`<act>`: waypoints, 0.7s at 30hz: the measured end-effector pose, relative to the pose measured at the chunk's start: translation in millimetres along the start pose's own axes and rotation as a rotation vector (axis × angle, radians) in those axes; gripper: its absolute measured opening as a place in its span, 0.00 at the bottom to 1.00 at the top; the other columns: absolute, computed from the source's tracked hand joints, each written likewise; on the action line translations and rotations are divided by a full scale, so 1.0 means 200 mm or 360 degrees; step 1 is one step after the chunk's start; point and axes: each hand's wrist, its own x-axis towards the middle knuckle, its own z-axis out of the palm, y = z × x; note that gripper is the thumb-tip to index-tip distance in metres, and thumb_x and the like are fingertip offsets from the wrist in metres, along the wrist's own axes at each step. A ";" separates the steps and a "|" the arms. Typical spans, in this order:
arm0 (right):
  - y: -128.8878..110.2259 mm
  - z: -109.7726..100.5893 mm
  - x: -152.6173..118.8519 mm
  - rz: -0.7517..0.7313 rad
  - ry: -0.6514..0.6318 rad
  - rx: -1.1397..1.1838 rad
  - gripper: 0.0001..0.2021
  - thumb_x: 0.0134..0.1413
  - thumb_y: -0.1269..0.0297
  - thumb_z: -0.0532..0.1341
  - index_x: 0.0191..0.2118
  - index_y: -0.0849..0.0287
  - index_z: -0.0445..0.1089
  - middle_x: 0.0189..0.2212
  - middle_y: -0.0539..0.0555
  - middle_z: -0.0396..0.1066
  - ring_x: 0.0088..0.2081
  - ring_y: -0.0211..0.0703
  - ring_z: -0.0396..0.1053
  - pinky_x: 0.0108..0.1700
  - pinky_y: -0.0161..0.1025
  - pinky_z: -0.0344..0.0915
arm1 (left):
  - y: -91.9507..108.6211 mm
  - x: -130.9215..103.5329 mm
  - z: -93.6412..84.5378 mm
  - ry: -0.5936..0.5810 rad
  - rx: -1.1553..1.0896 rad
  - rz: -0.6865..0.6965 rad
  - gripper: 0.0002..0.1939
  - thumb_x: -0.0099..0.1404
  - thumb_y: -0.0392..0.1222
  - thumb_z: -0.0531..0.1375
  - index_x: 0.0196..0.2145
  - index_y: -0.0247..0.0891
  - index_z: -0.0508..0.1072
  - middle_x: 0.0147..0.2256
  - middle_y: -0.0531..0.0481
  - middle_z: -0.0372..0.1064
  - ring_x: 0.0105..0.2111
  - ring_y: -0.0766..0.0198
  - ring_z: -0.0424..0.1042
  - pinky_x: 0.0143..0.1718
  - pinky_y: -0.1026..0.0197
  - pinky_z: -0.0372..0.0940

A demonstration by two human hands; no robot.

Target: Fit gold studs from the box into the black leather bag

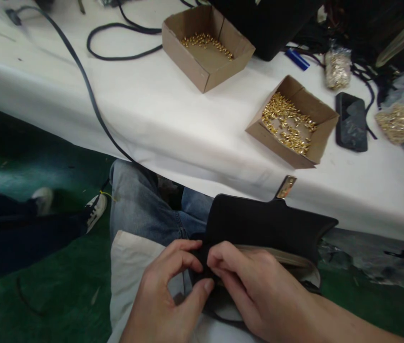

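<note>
A black bag lies on my lap with its flap raised and a metal clasp at the flap's edge. My left hand grips the bag's left end between thumb and fingers. Beside it, my right hand is pinched at the same end, its fingertips close to my left fingers. Whatever small thing the right fingertips may hold is hidden. Light lining shows in the bag's opening behind my right wrist.
On the white table are two cardboard boxes of small gold pieces, a black phone-like object, plastic bags of gold parts and a dark cable. Another person's shoes show at left.
</note>
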 end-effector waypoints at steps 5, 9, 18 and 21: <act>-0.02 -0.03 0.03 0.0298 0.0118 0.0440 0.10 0.71 0.74 0.62 0.43 0.54 0.80 0.31 0.44 0.80 0.29 0.36 0.76 0.33 0.33 0.64 | -0.04 -0.02 0.01 -0.0022 0.0006 -0.0036 0.03 0.67 0.38 0.69 0.38 0.46 0.81 0.58 0.47 0.81 0.58 0.49 0.84 0.60 0.46 0.81; 0.00 -0.01 0.04 0.0439 0.0102 0.0571 0.13 0.69 0.74 0.65 0.39 0.52 0.86 0.31 0.43 0.82 0.31 0.37 0.76 0.34 0.33 0.64 | -0.04 -0.02 0.01 -0.0025 0.0048 -0.0019 0.03 0.68 0.38 0.68 0.38 0.46 0.81 0.58 0.46 0.81 0.58 0.48 0.83 0.60 0.44 0.81; 0.02 -0.01 0.06 0.0646 0.0006 0.0820 0.12 0.68 0.67 0.63 0.40 0.53 0.87 0.33 0.46 0.82 0.35 0.40 0.73 0.36 0.33 0.63 | -0.04 -0.02 0.01 0.0010 -0.0004 -0.0113 0.03 0.65 0.38 0.70 0.37 0.45 0.82 0.57 0.45 0.82 0.57 0.45 0.83 0.61 0.41 0.79; 0.10 0.04 0.04 0.0662 -0.0009 0.0838 0.08 0.64 0.64 0.65 0.37 0.54 0.84 0.32 0.48 0.81 0.34 0.42 0.75 0.35 0.35 0.65 | -0.02 -0.02 0.01 -0.0029 0.0007 -0.0087 0.04 0.63 0.40 0.73 0.36 0.45 0.83 0.55 0.45 0.83 0.56 0.44 0.84 0.59 0.42 0.80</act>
